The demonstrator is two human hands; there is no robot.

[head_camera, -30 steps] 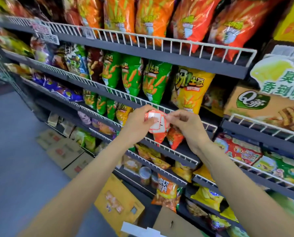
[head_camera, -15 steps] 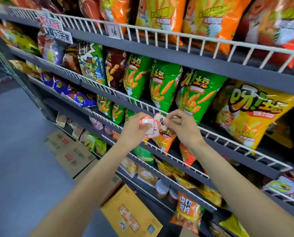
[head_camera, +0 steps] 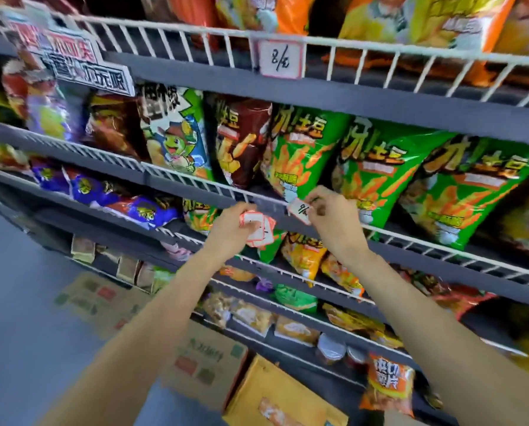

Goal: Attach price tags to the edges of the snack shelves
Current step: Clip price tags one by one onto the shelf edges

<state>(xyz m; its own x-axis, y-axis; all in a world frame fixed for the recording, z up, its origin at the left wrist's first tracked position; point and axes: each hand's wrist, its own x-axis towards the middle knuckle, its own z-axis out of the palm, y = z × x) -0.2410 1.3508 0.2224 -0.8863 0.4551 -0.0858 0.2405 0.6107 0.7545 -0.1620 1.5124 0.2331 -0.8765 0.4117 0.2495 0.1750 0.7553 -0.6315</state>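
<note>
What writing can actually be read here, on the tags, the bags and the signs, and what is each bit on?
"8/包", handwritten: hung tag on the top shelf rail.
"9/", rest hidden: price tag pinched in the right hand.
"土豆": green snack bags.
Shaped sign, top left: large Chinese characters, too blurred to read.
Stack of tags in the left hand: marks too small.
Floor cartons: print unreadable.

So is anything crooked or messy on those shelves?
Yes. The tag pinched in the right hand sits tilted against the wire rail, not yet straight like the hung tag above. The left hand holds a fanned stack of tags. No spill or damage shows.
</note>
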